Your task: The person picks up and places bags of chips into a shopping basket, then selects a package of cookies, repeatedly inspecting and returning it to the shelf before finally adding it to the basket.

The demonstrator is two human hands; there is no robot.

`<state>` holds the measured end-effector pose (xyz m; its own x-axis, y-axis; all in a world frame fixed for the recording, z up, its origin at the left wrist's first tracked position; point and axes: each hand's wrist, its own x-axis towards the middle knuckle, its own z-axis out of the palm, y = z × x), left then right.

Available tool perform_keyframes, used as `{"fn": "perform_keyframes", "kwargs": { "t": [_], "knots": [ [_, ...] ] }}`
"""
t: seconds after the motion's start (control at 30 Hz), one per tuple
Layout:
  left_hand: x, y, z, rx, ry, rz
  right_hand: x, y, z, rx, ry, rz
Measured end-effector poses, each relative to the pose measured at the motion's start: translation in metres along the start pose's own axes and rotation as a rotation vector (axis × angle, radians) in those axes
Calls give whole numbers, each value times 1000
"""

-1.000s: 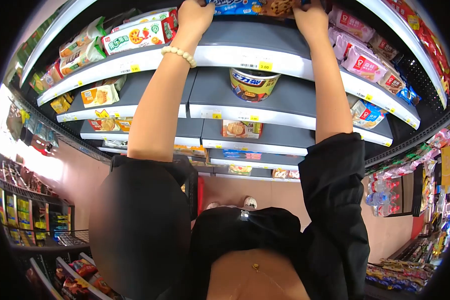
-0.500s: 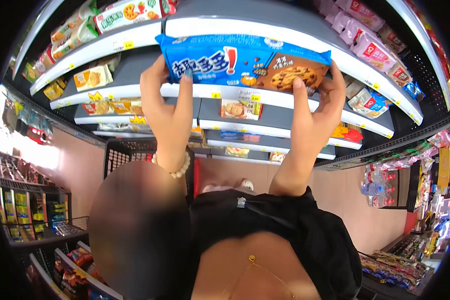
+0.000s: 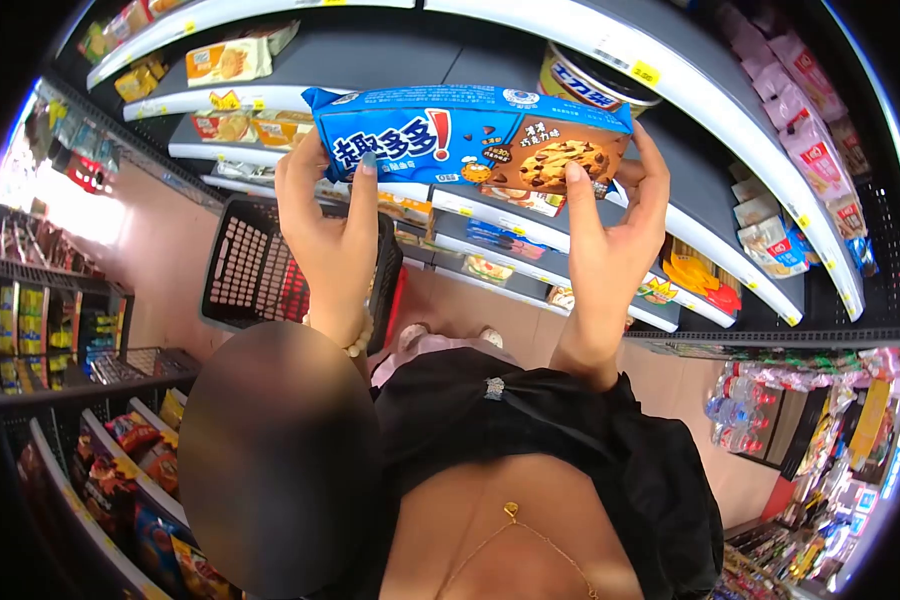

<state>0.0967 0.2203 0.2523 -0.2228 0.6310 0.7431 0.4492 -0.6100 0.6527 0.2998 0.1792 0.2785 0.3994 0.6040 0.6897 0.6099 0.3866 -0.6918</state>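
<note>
A blue and brown cookie package is held up lengthwise between my two hands, its printed front facing me. My left hand grips the blue end, thumb on the front and fingers behind. At the brown end, my right hand holds on with its thumb over the cookie picture. Behind the package's upper right edge, a round tub stands on a shelf.
Shelves with snack packs curve across the front. A black basket is at the left, below my left hand. Pink packs line the right shelves. Bottles stand at lower right, and a snack rack at lower left.
The view has shifted relative to the shelves, bringing the round tub and more of the basket into sight. Both hands still hold the package, now slightly more to the left and tilted a little.
</note>
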Motion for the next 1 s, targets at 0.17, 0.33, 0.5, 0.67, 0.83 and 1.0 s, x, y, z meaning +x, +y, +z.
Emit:
{"fn": "perform_keyframes", "kwargs": {
  "t": [0.17, 0.33, 0.5, 0.67, 0.83, 1.0],
  "knots": [
    [-11, -11, -31, 115, 68, -43, -10, -1, 33, -17, -86, -60],
    [-22, -24, -68, 351, 116, -84, -30, -3, 78, 173, -259, 106],
    [-44, -58, -104, 471, 143, -218, -58, 6, 133, 70, -414, -71],
    [-122, -158, -142, 550, 81, -611, -116, 44, 205, -28, -710, -167],
    [-206, -215, -150, 538, 21, -984, -177, 100, 268, -121, -1073, -220],
    [-243, -235, -144, 553, -277, -1225, -209, 130, 312, -362, -1452, -231]
  ]
}}
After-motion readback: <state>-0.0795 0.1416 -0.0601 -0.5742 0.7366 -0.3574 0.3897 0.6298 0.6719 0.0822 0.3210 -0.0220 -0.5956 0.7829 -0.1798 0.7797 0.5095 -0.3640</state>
